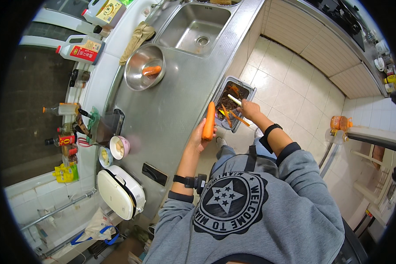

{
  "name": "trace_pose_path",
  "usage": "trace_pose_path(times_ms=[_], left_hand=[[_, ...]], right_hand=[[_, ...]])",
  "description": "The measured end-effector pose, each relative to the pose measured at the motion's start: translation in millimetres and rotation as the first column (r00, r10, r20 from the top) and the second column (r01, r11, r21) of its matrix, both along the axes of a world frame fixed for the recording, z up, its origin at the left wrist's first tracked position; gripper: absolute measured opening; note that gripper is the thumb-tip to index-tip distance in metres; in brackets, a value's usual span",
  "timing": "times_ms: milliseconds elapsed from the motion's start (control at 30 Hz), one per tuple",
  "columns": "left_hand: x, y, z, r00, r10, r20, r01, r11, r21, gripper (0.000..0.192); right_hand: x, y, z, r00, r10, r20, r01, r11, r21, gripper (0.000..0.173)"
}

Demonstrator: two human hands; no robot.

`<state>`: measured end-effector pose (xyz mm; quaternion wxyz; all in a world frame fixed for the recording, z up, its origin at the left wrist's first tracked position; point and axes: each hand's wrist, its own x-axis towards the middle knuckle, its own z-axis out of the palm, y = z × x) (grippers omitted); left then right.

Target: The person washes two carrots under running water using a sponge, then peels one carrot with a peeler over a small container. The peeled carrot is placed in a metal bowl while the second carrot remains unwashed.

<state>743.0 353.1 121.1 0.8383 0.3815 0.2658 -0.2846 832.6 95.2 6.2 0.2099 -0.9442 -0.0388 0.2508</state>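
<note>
My left hand [199,135] grips a carrot [209,122] near its lower end, its smooth bright orange surface turned up to me. It is held beside the counter edge, at the near side of a grey waste bin [247,86]. Over the bin, my right hand [251,110] is closed on a white-handled kitchen tool [234,99]; its working end is too small to make out. Long orange peel strips [240,119] hang across the bin's rim, with more peel and dark scraps inside. Another carrot [151,70] lies in a steel bowl [132,77] on the counter.
The steel counter [181,99] runs along my left, with a sink [181,31] beyond the bowl. Two small bowls [124,145], a dark phone [154,174] and a white lidded appliance [118,194] stand or lie there. Bottles [82,49] line the window sill.
</note>
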Motion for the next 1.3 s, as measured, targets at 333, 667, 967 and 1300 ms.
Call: trace_pose_path(times_ms=[333, 667, 967, 1300], left_hand=[[8, -15, 0, 0.998, -0.003, 0.06, -0.004, 0.995, 0.104, 0.043], [20, -20, -1, 0.999, 0.024, 0.028, -0.027, 0.991, 0.129, 0.048], [25, -21, -2, 0.982, 0.186, 0.025, -0.188, 0.978, 0.094, 0.044], [22, -28, 0, 0.989, 0.14, 0.04, -0.143, 0.986, 0.087, 0.043]], right_hand=[[-27, -5, -21, 0.994, -0.036, -0.108, 0.051, 0.989, 0.137, 0.048], [-10, 18, 35, 0.977, -0.022, 0.214, -0.02, 0.98, 0.196, 0.026], [-65, 26, 194, 0.901, 0.215, 0.377, -0.358, 0.86, 0.365, 0.027], [-78, 28, 210, 0.832, 0.378, 0.407, -0.474, 0.866, 0.163, 0.036]])
